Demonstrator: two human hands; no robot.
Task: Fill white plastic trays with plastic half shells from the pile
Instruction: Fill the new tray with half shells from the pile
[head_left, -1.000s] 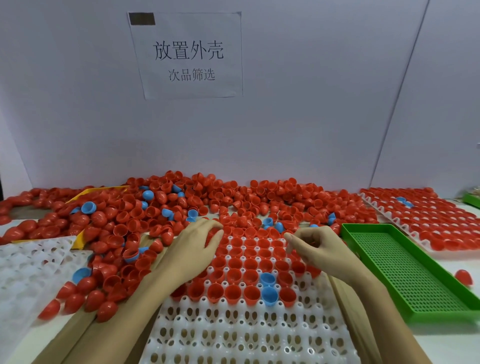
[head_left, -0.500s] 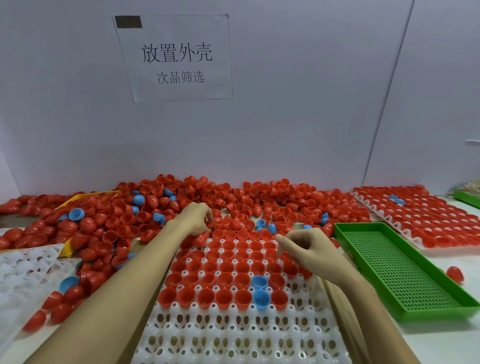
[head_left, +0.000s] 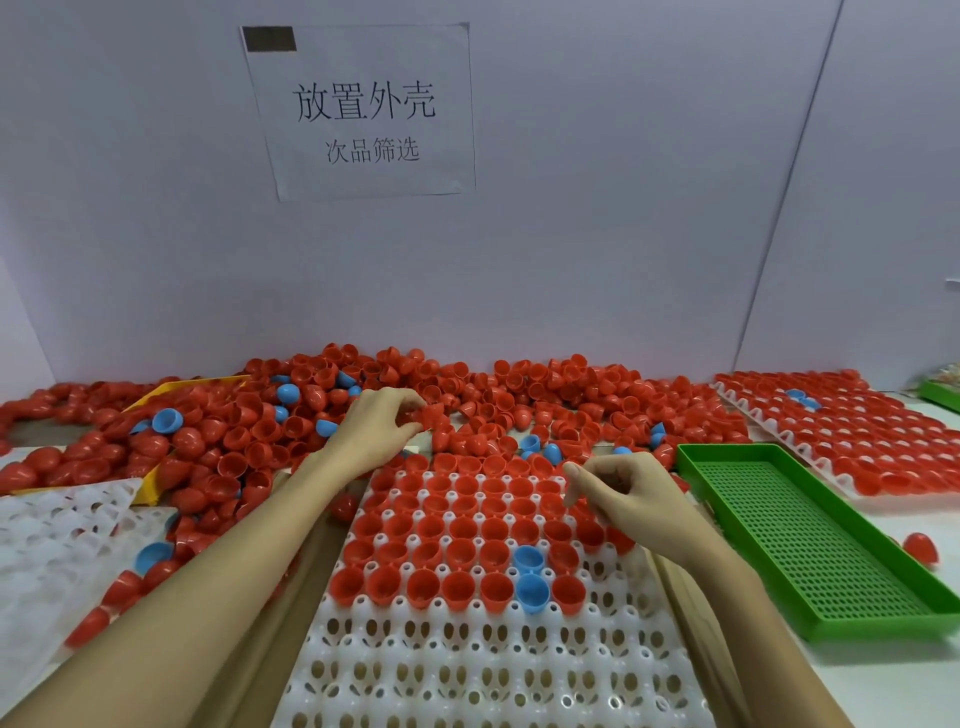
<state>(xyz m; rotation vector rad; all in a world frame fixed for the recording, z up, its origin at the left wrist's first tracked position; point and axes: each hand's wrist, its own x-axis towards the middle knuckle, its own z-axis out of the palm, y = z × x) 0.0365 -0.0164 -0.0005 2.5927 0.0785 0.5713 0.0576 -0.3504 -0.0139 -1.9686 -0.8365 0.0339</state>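
L hand reached pile, tray half-filled

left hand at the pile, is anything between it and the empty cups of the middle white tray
Nothing visible blocks it. The left hand pinches at a red shell in the pile; the white tray has bare cups in its near rows, beyond the filled ones.

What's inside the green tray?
Nothing shows inside the green tray; only its bare mesh floor is visible. A red shell lies outside it on the table. What is under the tray is hidden.
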